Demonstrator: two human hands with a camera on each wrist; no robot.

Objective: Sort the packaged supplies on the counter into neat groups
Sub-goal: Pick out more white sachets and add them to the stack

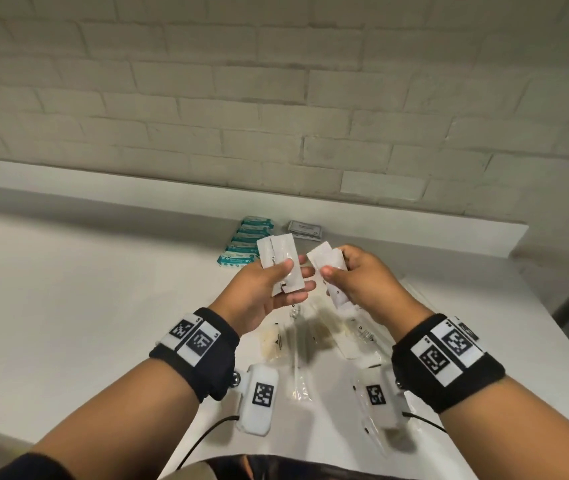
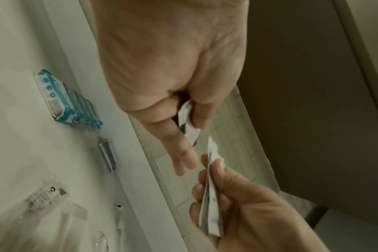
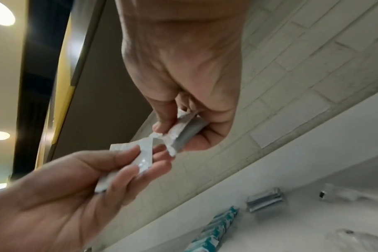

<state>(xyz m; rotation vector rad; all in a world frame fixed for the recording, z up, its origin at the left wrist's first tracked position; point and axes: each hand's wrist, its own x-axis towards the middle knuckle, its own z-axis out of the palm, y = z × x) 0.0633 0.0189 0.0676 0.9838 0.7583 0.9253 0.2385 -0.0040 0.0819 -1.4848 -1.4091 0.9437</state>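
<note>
Above the white counter (image 1: 103,306) my left hand (image 1: 293,271) pinches two white paper sachets (image 1: 281,263) between thumb and fingers. Close to its right, my right hand (image 1: 336,268) grips a small bundle of the same white sachets (image 1: 331,275). The two bundles almost touch. The left wrist view shows the left hand (image 2: 189,122) on its sachets (image 2: 191,134), with the right hand's sachets (image 2: 210,196) below. In the right wrist view the right hand (image 3: 179,133) holds its sachets (image 3: 183,131) just above the left hand's sachets (image 3: 142,156).
A row of teal packets (image 1: 246,244) lies by the back ledge, with a small stack of grey packets (image 1: 305,230) to its right. Several clear plastic packages (image 1: 296,341) lie on the counter under my hands. The counter's right edge (image 1: 535,306) drops off nearby.
</note>
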